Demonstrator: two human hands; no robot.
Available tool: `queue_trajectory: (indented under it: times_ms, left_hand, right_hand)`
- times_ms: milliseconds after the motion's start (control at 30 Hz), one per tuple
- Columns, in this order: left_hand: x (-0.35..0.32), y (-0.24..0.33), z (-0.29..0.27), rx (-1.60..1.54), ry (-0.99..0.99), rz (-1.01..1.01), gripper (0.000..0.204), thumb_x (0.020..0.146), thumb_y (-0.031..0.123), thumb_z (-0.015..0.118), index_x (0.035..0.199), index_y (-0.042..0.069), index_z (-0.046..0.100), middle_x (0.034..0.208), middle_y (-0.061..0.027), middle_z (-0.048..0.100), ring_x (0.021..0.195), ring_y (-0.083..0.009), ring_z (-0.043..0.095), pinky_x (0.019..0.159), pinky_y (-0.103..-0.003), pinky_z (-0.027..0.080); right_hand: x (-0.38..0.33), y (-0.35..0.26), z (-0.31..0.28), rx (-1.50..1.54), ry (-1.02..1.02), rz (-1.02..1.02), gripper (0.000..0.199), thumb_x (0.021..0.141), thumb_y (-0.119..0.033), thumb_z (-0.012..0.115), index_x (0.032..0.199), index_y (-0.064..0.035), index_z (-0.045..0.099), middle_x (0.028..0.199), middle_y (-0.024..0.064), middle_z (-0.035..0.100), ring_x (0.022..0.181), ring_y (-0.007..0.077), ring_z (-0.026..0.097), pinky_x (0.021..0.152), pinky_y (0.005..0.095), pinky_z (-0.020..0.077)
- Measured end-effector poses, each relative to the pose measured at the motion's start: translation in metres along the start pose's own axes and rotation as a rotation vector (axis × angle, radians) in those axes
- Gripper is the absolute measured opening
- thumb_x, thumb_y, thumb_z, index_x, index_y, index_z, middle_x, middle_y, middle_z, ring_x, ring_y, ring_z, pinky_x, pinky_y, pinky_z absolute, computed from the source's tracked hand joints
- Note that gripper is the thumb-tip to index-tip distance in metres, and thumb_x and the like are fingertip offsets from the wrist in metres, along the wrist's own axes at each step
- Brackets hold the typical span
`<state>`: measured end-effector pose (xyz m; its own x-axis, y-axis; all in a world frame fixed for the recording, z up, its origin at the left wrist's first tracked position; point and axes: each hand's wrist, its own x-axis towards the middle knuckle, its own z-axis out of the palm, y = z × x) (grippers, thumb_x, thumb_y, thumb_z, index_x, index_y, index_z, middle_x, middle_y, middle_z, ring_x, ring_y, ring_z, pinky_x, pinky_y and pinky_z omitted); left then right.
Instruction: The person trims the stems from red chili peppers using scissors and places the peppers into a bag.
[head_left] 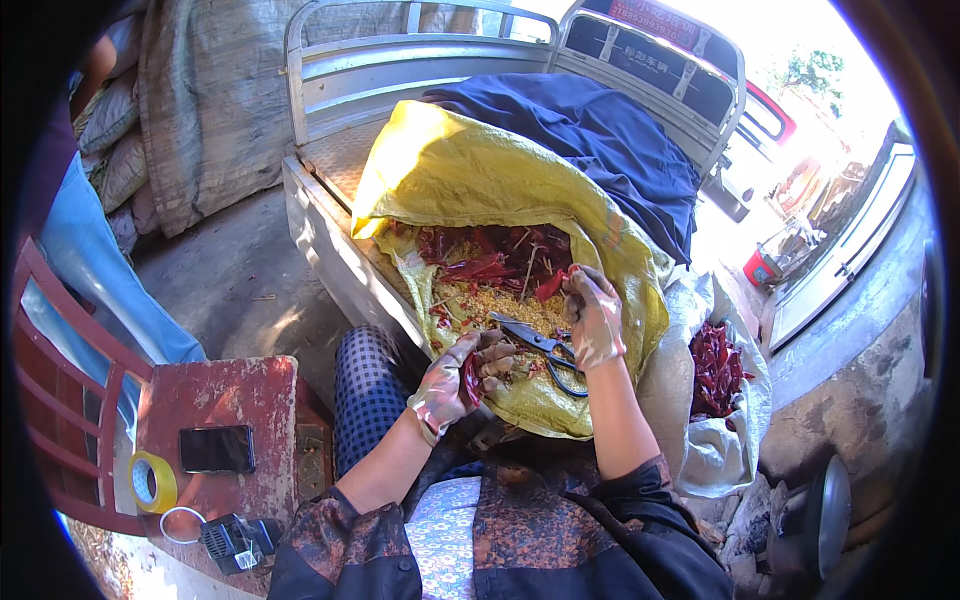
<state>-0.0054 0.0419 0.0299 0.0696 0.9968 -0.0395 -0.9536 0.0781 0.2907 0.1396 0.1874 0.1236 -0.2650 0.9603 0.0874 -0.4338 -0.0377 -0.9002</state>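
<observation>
A yellow woven sack (470,170) lies open before me, with dried red chilies (480,268) and a layer of yellow seeds (480,302) inside its mouth. Both hands wear thin patterned gloves. My left hand (458,382), at the sack's near left edge, has its fingers curled around a dark red dried chili (470,378). At the right side of the opening, my right hand (594,318) pinches a red chili piece (549,287) between thumb and fingers. Between the hands, black-handled scissors (545,345) rest on the seeds and sack, apart from both hands.
A white sack (690,430) of red chilies stands at right. Behind lie dark cloth (590,130) and a metal cart bed (350,85). At left, a worn red stool (225,400) bears a phone (217,449) and tape roll (153,482). Another person's blue-trousered leg (110,260) is beyond it.
</observation>
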Motion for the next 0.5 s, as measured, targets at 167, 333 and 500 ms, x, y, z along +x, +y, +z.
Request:
queue_trajectory:
  times_ms: [167, 333, 500]
  left_hand:
    - [0.000, -0.006, 0.021, -0.019, 0.054, -0.024, 0.038, 0.097, 0.029, 0.042, 0.123, 0.002, 0.050, 0.109, -0.0146, 0.063, 0.095, -0.0242, 0.064, 0.066, -0.031, 0.051]
    - [-0.002, -0.002, 0.014, -0.049, -0.052, 0.017, 0.035, 0.097, 0.032, 0.043, 0.117, 0.006, 0.055, 0.110, -0.0111, 0.063, 0.096, -0.0215, 0.062, 0.075, -0.033, 0.052]
    - [-0.008, 0.000, 0.024, -0.058, 0.121, 0.049, 0.029, 0.094, 0.018, 0.049, 0.116, 0.000, 0.056, 0.103, -0.0105, 0.065, 0.095, -0.0215, 0.062, 0.090, -0.034, 0.047]
  right_hand:
    - [-0.067, 0.005, 0.014, -0.208, -0.117, -0.082, 0.011, 0.083, -0.003, 0.063, 0.093, -0.0039, 0.064, 0.073, 0.0010, 0.062, 0.054, 0.0037, 0.049, 0.046, 0.0178, 0.0364]
    - [-0.098, 0.029, 0.006, -0.586, -0.493, -0.371, 0.024, 0.077, 0.009, 0.058, 0.098, -0.0026, 0.062, 0.091, 0.0044, 0.064, 0.084, 0.0135, 0.060, 0.074, 0.0258, 0.0475]
    - [-0.103, 0.019, 0.006, -0.985, -0.620, -0.558, 0.025, 0.074, -0.003, 0.061, 0.099, -0.0085, 0.062, 0.092, 0.0102, 0.064, 0.086, 0.0293, 0.062, 0.073, 0.0341, 0.0497]
